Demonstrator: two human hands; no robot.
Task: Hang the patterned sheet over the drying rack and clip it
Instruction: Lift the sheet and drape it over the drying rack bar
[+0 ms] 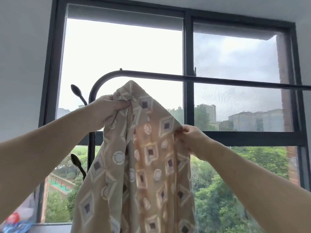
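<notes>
The left hand (107, 111) and right hand (193, 140) are gripping the sheet (143, 157) just below the rack bar (202, 79), fingers closed on fabric. The step in hand is hanging; next, the top edge likely needs lifting over that bar.

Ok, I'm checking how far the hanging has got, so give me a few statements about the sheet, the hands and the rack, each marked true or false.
1. The patterned sheet is already draped over the top bar of the drying rack. False: its top corner sits below the bar, held up in front of it.
2. Both hands hold the sheet. True: the left hand grips bunched fabric near the top and the right hand pinches an edge.
3. The right hand is the higher one. False: the left hand is higher.
4. A clip is fastened on the sheet. False: no clip is in view.
5. The rack stands in front of a window. True.
</notes>
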